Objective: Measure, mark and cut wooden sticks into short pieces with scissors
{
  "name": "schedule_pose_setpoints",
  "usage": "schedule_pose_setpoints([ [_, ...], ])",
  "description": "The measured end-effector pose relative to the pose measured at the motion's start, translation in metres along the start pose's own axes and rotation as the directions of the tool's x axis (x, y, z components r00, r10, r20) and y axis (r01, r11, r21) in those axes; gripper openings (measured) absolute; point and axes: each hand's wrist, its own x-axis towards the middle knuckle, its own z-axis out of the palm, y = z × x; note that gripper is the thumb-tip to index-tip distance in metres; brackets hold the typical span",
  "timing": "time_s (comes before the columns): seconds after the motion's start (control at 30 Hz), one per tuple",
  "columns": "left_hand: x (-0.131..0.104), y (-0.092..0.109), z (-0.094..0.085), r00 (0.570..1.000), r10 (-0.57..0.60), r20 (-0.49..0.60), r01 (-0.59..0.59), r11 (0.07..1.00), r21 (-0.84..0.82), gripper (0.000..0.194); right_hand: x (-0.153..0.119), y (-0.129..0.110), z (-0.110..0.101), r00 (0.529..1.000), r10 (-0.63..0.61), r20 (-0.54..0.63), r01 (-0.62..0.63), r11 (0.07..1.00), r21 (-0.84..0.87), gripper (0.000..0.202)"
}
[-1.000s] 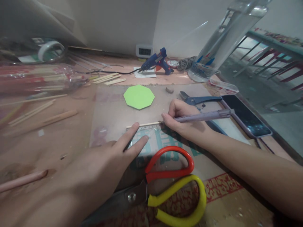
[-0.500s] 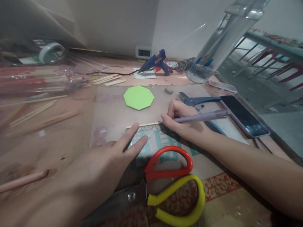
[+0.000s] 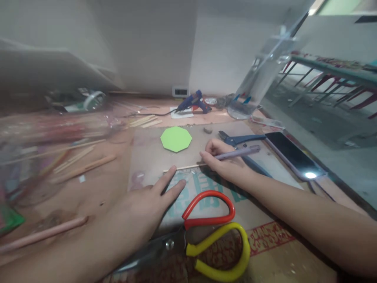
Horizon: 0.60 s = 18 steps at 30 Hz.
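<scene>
My left hand (image 3: 147,202) lies with its fingers stretched and spread. Its index fingertip presses on a thin wooden stick (image 3: 190,166), laid along the marked edge of a clear ruler (image 3: 184,171). A purple pen (image 3: 240,152) is pinched in my right hand (image 3: 219,155), whose fingertips hide the pen's tip at the right end of the stick. Beyond the stick lies a bright green octagon (image 3: 176,139). Large scissors with red and yellow handles (image 3: 210,222) rest nearer to me, their blades partly under my left forearm.
Blue-handled cutters (image 3: 249,138) and a phone (image 3: 294,154) lie to the right. At the back are a blue glue gun (image 3: 190,101), a small display (image 3: 180,91) and a tall clear bottle (image 3: 250,88). Loose sticks (image 3: 75,159) and plastic bags (image 3: 59,127) occupy the left.
My view has tilted up, so the tabletop things appear lower and a bit smaller. A bright reflection shows on the phone. Both hands keep their places at the stick.
</scene>
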Motion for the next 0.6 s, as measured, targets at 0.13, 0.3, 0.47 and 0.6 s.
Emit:
schedule_pose_setpoints([
  [0.13, 0.012, 0.004, -0.011, 0.998, 0.045, 0.045, -0.051, 0.991, 0.126, 0.055, 0.002, 0.001, 0.001, 0.997, 0.07, 0.014, -0.07, 0.996, 0.051, 0.02],
  [0.3, 0.05, 0.017, -0.03, 1.0, 0.022, 0.001, -0.022, 0.987, 0.161, 0.037, 0.002, -0.002, 0.002, 0.999, -0.032, 0.02, 0.032, 0.999, 0.019, 0.021],
  [0.47, 0.087, 0.034, -0.029, 1.0, 0.004, 0.007, -0.005, 0.972, 0.235, 0.026, -0.004, -0.009, -0.001, 0.987, -0.152, 0.043, 0.156, 0.981, -0.117, 0.016],
  [0.6, 0.088, 0.035, -0.032, 0.993, -0.109, -0.054, 0.118, 0.971, 0.208, 0.023, -0.004, -0.016, -0.024, 0.981, -0.194, 0.002, 0.185, 0.936, -0.299, 0.022],
])
